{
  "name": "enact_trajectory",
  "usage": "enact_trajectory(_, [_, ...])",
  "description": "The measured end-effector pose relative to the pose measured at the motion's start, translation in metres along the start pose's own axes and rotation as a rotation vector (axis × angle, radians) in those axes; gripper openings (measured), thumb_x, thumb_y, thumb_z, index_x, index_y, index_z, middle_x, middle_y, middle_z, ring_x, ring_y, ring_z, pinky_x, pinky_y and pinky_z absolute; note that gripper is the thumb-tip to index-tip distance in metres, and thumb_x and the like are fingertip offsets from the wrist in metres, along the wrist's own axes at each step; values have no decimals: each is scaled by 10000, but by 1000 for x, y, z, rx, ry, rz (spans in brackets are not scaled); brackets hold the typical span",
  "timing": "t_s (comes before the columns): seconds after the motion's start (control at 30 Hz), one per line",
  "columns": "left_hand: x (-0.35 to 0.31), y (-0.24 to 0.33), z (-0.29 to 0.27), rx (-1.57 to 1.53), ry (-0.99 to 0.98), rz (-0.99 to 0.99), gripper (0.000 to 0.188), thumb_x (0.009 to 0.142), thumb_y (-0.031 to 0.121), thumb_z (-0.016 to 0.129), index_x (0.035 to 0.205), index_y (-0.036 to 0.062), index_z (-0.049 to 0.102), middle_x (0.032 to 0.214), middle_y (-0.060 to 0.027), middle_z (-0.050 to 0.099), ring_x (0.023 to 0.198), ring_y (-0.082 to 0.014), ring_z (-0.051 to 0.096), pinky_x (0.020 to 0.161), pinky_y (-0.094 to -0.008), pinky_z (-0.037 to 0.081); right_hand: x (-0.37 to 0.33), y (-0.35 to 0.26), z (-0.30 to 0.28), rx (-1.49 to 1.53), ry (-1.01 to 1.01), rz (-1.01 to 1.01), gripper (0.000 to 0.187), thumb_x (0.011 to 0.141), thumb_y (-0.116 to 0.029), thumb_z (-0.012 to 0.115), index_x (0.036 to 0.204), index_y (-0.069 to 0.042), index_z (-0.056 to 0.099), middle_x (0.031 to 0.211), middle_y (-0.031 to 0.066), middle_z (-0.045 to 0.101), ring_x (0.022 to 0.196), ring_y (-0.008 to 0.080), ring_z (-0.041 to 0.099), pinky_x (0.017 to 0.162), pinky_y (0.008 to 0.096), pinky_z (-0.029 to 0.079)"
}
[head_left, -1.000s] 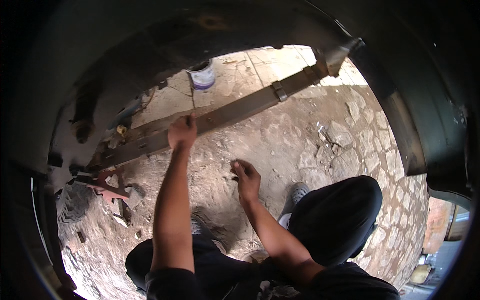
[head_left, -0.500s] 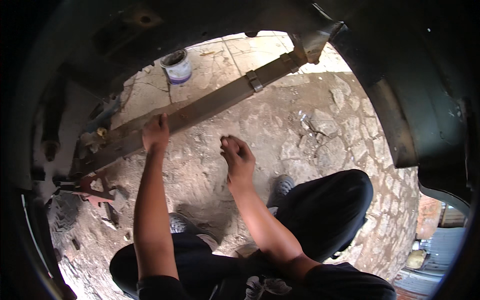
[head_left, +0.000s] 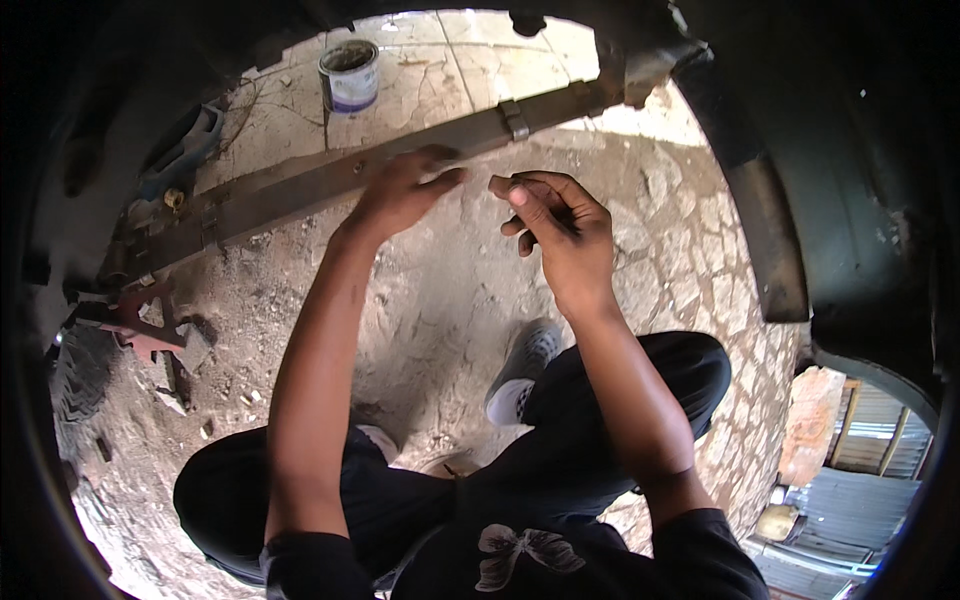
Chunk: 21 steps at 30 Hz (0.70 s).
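A long brown leaf spring (head_left: 290,190) with metal clips runs slantwise across the view, rising to the right. My left hand (head_left: 395,195) is at its near side, thumb and fingers apart and a little blurred; whether it touches the bar I cannot tell. To the right of it, my right hand (head_left: 575,230) pinches a small flat brown piece (head_left: 500,187) between thumb and forefinger, its other fingers curled loosely. The piece looks like a scrap of folded sandpaper, too small to be sure. A gap separates the two hands.
Dark vehicle bodywork (head_left: 870,200) arches overhead and down the right side. Beyond the bar a paint tin (head_left: 350,95) stands on pale tiles. A red metal stand (head_left: 150,325) is at the left, beside a tyre (head_left: 80,375). My shoes rest on dusty ground; stone paving (head_left: 740,400) lies rightward.
Both hands have risen and shifted right. My left hand has spread its fingers, and my right hand has turned so the brown piece shows. The view has tilted, with the tin higher.
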<state>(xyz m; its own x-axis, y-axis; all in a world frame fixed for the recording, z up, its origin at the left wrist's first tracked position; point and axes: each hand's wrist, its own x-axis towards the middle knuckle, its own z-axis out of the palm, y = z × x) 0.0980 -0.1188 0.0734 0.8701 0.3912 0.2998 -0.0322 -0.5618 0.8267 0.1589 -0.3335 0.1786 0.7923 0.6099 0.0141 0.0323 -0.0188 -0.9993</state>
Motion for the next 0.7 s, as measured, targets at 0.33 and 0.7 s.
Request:
enact_trajectory(0.33, [-69,93,-36,-870,-186,-599,365,983,325,748,1178,19,710,977,-77,747,859,-180,734,740,-315,581,-23,38,20,-335,-48,-361,285,897,-95,830,1163,-44,740,907,112,803,759,136,774,632,278,597])
enact_trajectory(0.7, [-130,154,-47,-653,359,-627,318,948,291,817,1042,9,705,834,-56,719,722,-115,681,578,-262,573,-30,-13,31,-497,-384,-428,200,891,-195,825,1027,-66,755,854,102,781,735,290,751,682,365,575])
